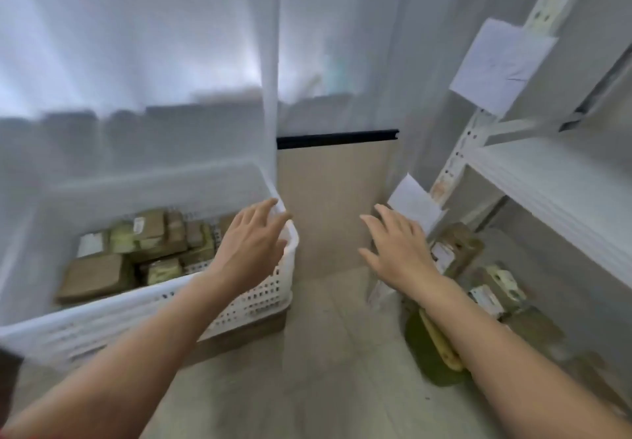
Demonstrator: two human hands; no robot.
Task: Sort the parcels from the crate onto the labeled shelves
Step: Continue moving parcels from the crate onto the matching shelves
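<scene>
A white perforated plastic crate (260, 296) stands on the floor at the left, holding several brown and green parcels (99, 274). My left hand (251, 245) hovers over the crate's right corner, fingers spread and holding nothing. My right hand (398, 247) reaches toward the white metal shelving (547, 195) on the right, also empty with fingers spread. Several parcels (455, 248) lie on the bottom shelf level just beyond my right hand. A paper label (499, 65) hangs on the upper shelf post and another label (413, 204) on the lower post.
A white curtain (171, 62) hangs behind the crate. A beige panel with a black top edge (335, 199) stands between crate and shelving. A green and yellow packet (434, 353) lies on the floor under my right forearm. Light tiled floor (325, 353) lies between.
</scene>
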